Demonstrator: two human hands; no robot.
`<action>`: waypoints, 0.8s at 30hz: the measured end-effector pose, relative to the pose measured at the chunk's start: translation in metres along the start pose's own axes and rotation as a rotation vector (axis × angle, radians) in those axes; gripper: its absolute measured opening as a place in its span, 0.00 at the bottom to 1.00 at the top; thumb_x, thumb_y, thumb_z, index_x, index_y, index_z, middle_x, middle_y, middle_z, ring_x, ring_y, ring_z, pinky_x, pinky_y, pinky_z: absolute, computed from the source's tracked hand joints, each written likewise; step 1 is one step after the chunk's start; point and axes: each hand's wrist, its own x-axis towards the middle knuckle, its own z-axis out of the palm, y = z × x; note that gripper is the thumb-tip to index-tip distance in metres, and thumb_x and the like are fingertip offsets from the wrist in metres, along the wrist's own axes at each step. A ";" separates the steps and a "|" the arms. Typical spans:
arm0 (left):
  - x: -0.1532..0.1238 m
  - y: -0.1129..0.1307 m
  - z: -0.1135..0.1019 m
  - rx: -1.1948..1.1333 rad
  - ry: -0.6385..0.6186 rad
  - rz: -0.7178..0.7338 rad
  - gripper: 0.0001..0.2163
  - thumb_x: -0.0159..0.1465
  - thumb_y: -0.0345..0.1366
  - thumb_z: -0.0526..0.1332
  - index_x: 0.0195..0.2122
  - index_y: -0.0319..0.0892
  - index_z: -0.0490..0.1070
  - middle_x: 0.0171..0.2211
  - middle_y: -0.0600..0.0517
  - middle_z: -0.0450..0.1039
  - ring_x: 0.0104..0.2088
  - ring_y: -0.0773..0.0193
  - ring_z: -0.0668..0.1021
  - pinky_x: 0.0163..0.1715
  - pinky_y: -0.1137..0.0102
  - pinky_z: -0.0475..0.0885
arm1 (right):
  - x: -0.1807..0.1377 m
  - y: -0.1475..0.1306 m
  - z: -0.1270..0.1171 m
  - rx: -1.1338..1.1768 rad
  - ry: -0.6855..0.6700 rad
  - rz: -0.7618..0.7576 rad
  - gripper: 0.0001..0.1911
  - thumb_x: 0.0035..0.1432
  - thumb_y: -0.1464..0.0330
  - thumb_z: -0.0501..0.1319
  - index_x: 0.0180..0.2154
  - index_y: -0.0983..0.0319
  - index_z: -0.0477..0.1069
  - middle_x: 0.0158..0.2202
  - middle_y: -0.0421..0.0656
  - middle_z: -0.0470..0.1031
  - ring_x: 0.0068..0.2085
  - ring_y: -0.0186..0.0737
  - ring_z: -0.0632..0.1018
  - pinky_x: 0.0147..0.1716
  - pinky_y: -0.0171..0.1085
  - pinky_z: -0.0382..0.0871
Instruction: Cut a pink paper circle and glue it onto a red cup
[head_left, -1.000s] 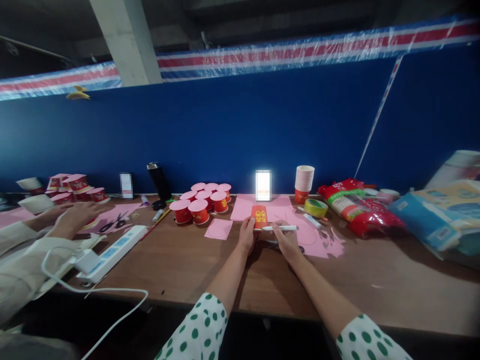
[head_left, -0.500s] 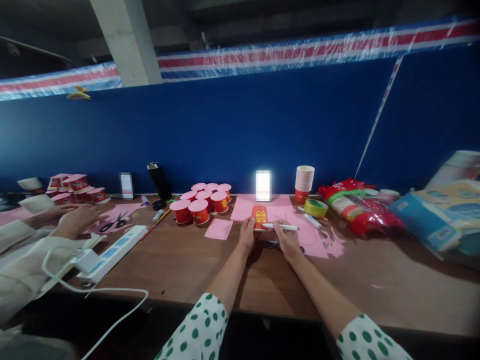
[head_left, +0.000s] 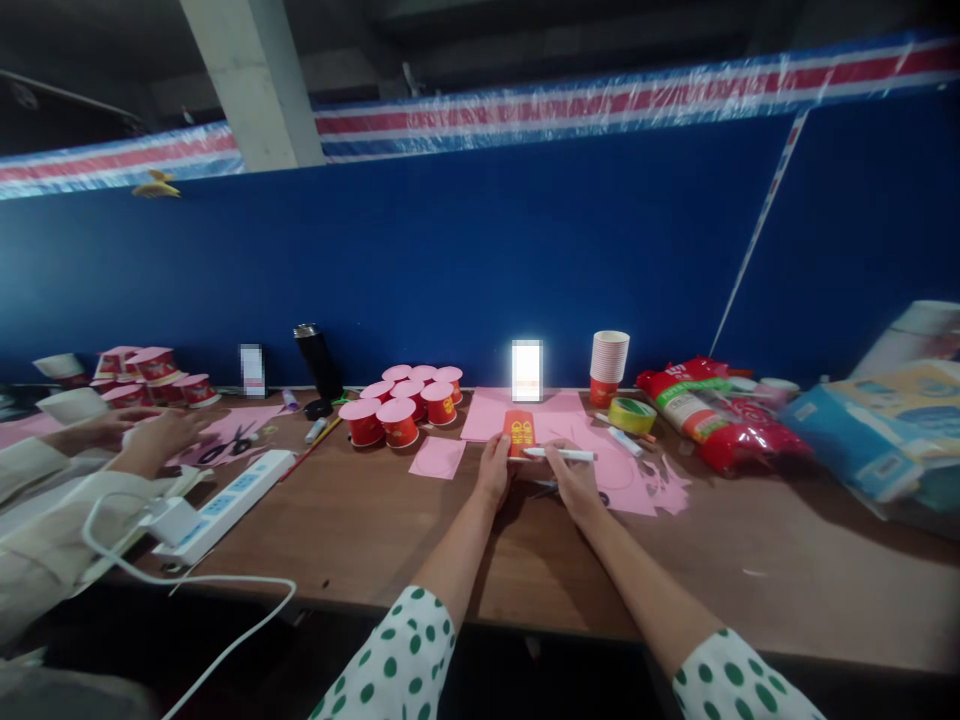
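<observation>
My left hand [head_left: 493, 467] grips a red paper cup [head_left: 519, 431] standing upside down on pink paper [head_left: 559, 412] in the middle of the wooden table [head_left: 390, 530]. My right hand [head_left: 570, 478] holds a white marker [head_left: 561, 455] lying almost level, its tip against the base of the cup. A smaller pink sheet [head_left: 437, 457] lies just left of my left hand. Pink paper scraps [head_left: 660, 485] lie to the right of my right hand.
A cluster of pink-topped red cups [head_left: 405, 400] stands left of centre, a cup stack [head_left: 607, 366] and tape roll [head_left: 631, 414] to the right, a lit phone [head_left: 526, 370] behind. Red bags [head_left: 712, 415] and packages [head_left: 885, 430] fill the right. Another person's hands [head_left: 154, 435], scissors [head_left: 229, 445] and power strip [head_left: 225, 505] are left.
My hands, the cup and the marker stay almost still. The person on the left has drawn their hands slightly back toward themselves.
</observation>
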 end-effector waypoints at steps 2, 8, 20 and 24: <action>0.000 0.000 0.000 -0.001 0.000 0.001 0.17 0.51 0.45 0.66 0.36 0.40 0.69 0.29 0.52 0.74 0.28 0.66 0.75 0.30 0.70 0.69 | 0.000 0.000 0.000 -0.002 -0.003 0.002 0.14 0.55 0.57 0.58 0.27 0.61 0.71 0.23 0.41 0.74 0.24 0.36 0.70 0.23 0.35 0.62; 0.002 -0.002 -0.002 0.003 0.009 0.000 0.17 0.51 0.46 0.66 0.35 0.40 0.69 0.28 0.53 0.73 0.26 0.67 0.74 0.28 0.71 0.68 | 0.000 0.000 0.000 0.002 -0.011 -0.009 0.15 0.53 0.57 0.60 0.23 0.61 0.69 0.20 0.40 0.72 0.23 0.36 0.69 0.24 0.34 0.62; 0.001 -0.001 -0.002 0.002 -0.008 0.009 0.18 0.50 0.47 0.67 0.35 0.40 0.69 0.28 0.53 0.73 0.26 0.67 0.74 0.27 0.72 0.68 | 0.001 0.003 0.000 0.000 -0.003 -0.001 0.15 0.54 0.57 0.59 0.26 0.61 0.71 0.22 0.40 0.73 0.22 0.35 0.69 0.22 0.34 0.61; 0.001 -0.001 -0.001 0.004 -0.015 0.007 0.17 0.50 0.46 0.67 0.34 0.40 0.69 0.27 0.53 0.72 0.25 0.67 0.74 0.26 0.72 0.67 | 0.000 0.002 0.000 -0.001 -0.018 -0.006 0.15 0.53 0.58 0.60 0.23 0.61 0.69 0.19 0.39 0.71 0.22 0.34 0.68 0.23 0.33 0.61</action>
